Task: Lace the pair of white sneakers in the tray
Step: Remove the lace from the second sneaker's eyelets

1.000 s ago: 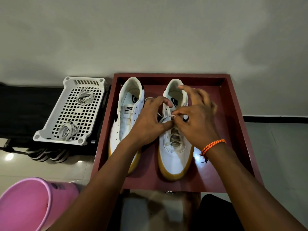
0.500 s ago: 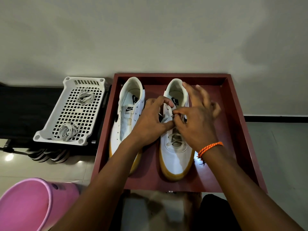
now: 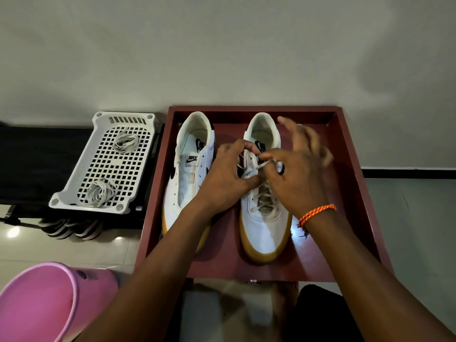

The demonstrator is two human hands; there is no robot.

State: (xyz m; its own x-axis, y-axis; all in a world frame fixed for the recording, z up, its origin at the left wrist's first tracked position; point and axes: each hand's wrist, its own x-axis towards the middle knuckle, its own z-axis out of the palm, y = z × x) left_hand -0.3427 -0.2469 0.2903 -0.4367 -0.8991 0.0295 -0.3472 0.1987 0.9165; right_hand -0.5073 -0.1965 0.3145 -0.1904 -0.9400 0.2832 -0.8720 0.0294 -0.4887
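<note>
A dark red, square wooden tray (image 3: 350, 183) with raised walls holds a pair of white leather low-top sneakers with tan gum soles, toes pointing toward the person. The left-hand sneaker (image 3: 187, 174) lies without a lace; its white tongue tag reads "NIKE" in black above a small swoosh, and a black swoosh with partly legible lettering is printed on the insole at the heel. The right-hand sneaker (image 3: 265, 218) is laced with crossed rows over its lower eyelets; a black logo on its insole is partly covered by fingers and cannot be read.

Both hands meet over the middle of the right-hand sneaker. The left hand (image 3: 227, 176) has its fingers curled, thumb and forefinger pinching the white flat shoelace (image 3: 262, 165) near the upper eyelets. The right hand (image 3: 298, 178) pinches the lace tip between thumb and forefinger, while its other fingers fan out, blurred, above the shoe's heel. An orange braided cord bracelet (image 3: 317, 213) circles the right wrist.

Left of the tray, a white perforated plastic basket (image 3: 106, 166) rests on a black surface and holds two bundles of pale coiled laces (image 3: 100, 192), one near each end. A pink plastic bucket (image 3: 49, 299) shows at the lower left corner, on pale glossy floor tiles.
</note>
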